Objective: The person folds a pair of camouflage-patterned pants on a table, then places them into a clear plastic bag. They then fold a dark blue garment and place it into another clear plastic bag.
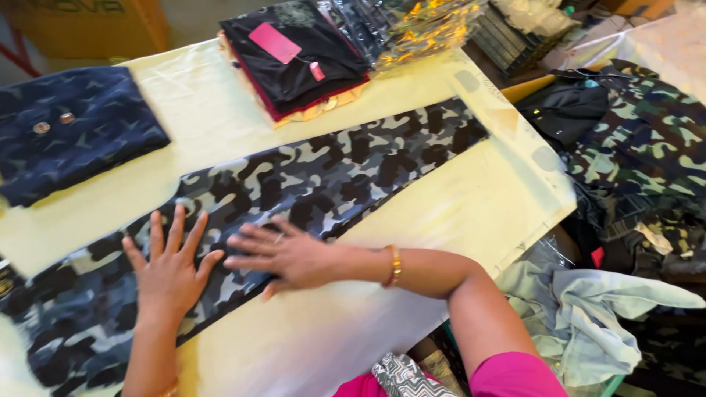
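You are pressing both hands flat on the camouflage trousers (323,184), which are lying stretched across the pale tabletop (471,213). Your left hand (170,268) is resting palm down, fingers spread, on the wider end of the cloth. Your right hand (283,254) is lying just beside it, fingers pointing toward the left hand, also flat. Neither grip is closing on anything: both are open and only bearing down on the fabric.

Judgement: the step looks like smoothing or flattening. To do it well, you are best keeping both palms flat and working outward from where the hands meet toward the narrow leg end, which is running well away from your right grip. Pressing evenly should avoid pushing a crease ahead of the fingers.

Surroundings: a folded dark blue garment (66,129) with two metal buttons is lying beyond your left grip, apart from the trousers. A stack of folded clothes (294,59) with a pink tag is sitting beyond your right grip, close to the trouser leg's far edge. Clear plastic bags (412,26) are lying farther on. Off the tabletop, past your right arm, a green camouflage garment (647,140) and a pale shirt (588,316) are heaped. Nothing is lying on the trousers themselves.
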